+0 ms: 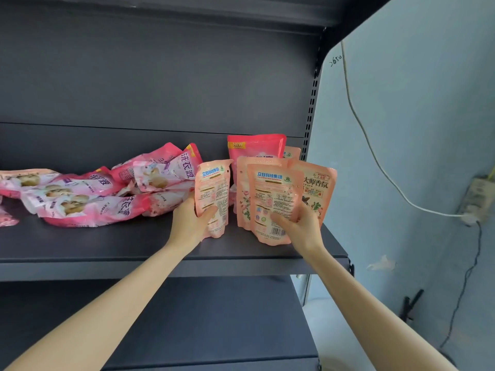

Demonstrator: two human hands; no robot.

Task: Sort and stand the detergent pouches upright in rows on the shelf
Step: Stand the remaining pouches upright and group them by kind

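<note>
A peach pouch [214, 188] is gripped upright by the left hand [191, 222], fingers curled round its lower half, at the front of the shelf [107, 245]. A second peach pouch [273, 199] is pinched by the right hand [298, 226] just in front of the standing pouches [318, 188] at the shelf's right end. A heap of pink pouches [93, 196] is seen lying flat, well to the left.

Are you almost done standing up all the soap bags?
Not nearly. Done: a few standing pouches at the right end of the shelf. In hand: the left hand grips a peach pouch, and the right hand grips a second peach pouch. Left: the heap of pink pouches lying flat.
</note>
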